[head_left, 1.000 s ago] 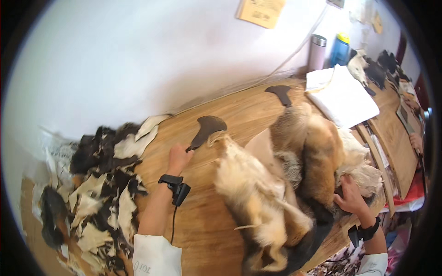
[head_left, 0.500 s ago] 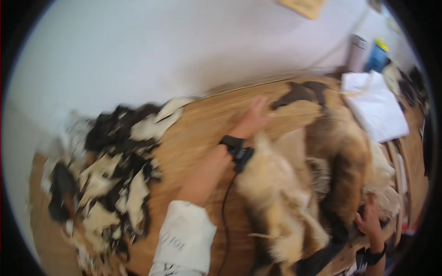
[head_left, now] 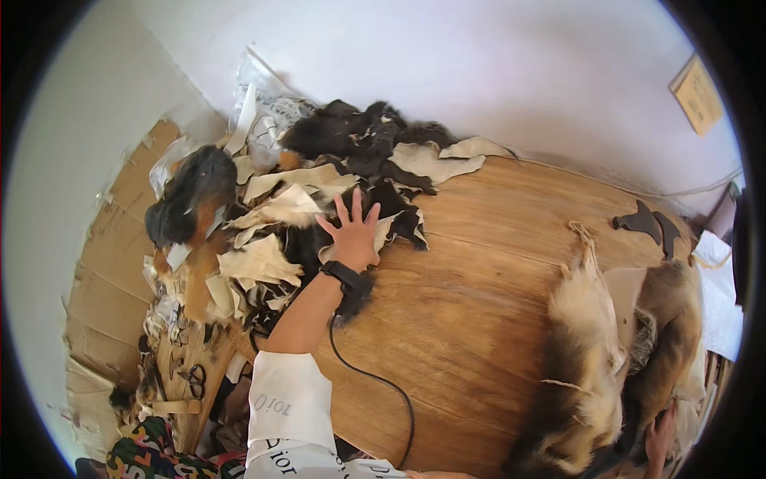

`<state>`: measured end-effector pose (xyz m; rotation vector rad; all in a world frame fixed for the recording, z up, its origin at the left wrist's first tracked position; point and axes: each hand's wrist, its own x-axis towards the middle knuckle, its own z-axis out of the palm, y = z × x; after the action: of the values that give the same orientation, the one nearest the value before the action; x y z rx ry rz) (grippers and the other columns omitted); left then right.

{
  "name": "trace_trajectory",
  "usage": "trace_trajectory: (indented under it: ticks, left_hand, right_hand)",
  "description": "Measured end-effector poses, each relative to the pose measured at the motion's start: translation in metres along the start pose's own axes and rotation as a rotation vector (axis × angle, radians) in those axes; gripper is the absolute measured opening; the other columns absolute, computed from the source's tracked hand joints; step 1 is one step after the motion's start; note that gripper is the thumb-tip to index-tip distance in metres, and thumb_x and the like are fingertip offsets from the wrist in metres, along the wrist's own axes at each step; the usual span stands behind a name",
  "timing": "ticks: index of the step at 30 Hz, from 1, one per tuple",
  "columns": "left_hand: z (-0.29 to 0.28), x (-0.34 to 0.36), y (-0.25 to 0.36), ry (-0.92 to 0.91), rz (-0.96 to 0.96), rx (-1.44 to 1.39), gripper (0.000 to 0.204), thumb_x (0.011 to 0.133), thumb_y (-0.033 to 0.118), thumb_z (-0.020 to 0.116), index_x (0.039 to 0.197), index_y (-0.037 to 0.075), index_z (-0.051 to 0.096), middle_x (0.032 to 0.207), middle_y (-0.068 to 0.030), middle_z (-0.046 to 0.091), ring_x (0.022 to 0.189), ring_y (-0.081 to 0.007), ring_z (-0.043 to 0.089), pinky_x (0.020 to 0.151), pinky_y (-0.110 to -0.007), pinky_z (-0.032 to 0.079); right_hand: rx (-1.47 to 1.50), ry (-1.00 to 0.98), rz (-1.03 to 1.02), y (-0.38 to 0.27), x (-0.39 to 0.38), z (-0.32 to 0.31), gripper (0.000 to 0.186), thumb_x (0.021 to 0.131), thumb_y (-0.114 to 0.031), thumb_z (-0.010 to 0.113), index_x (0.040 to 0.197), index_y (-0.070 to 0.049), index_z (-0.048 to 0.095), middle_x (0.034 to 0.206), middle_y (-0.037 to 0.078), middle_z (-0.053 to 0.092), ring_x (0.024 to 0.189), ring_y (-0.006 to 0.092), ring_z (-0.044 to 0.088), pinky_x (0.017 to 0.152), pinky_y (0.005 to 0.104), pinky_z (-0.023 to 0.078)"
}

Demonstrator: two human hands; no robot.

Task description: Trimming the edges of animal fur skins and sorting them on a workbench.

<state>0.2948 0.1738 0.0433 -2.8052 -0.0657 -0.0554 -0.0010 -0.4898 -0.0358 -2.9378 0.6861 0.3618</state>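
at the table's (head_left: 455, 319) far left corner, the left hand (head_left: 353, 237) spreads its fingers over hide scraps (head_left: 262, 260), gripping nothing; its wrist cord (head_left: 412, 415) could snag them. near the right edge, the right hand (head_left: 660, 437) is against fur pelts (head_left: 589, 343), grip impossible to tell; a tug could spill them.

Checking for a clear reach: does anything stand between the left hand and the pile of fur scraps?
Nothing visible does. The left hand, spread open, overlaps the right side of the pile of fur scraps in view, with no object showing between them.
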Motion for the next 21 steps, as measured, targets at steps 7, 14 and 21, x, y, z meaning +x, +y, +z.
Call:
trace_trajectory:
  ticks: [7, 14, 21]
  left_hand:
    - [0.016, 0.029, -0.031, -0.095, -0.234, -0.029, 0.105, 0.047, 0.026, 0.081, 0.134, 0.027, 0.022, 0.143, -0.0139, 0.002, 0.126, -0.0488, 0.004, 0.077, -0.073, 0.033]
    - [0.045, 0.044, -0.050, 0.164, -0.070, -0.251, 0.053, 0.064, 0.002, 0.066, 0.111, 0.020, 0.052, 0.107, -0.0154, 0.043, 0.097, -0.0409, 0.049, 0.075, -0.042, 0.048]
    - [0.000, 0.045, -0.124, 0.282, -0.235, -0.073, 0.041, 0.073, 0.007, 0.058, 0.112, 0.017, 0.051, 0.116, -0.0148, 0.041, 0.104, -0.0358, 0.047, 0.079, -0.042, 0.048]
  right_hand:
    - [0.023, -0.005, 0.054, -0.023, 0.000, -0.013, 0.061, 0.083, -0.016, 0.047, 0.134, 0.002, 0.019, 0.138, 0.020, 0.024, 0.129, 0.0312, 0.020, 0.106, 0.0354, 0.017]
    - [0.112, 0.014, 0.060, 0.000, 0.001, -0.003, 0.060, 0.082, -0.014, 0.050, 0.133, 0.003, 0.023, 0.137, 0.021, 0.026, 0.128, 0.0313, 0.023, 0.105, 0.0351, 0.018]
    - [0.292, 0.140, -0.012, 0.013, 0.007, 0.011, 0.052, 0.079, -0.006, 0.048, 0.128, 0.003, 0.032, 0.124, 0.021, 0.041, 0.117, 0.0341, 0.038, 0.098, 0.0346, 0.029]
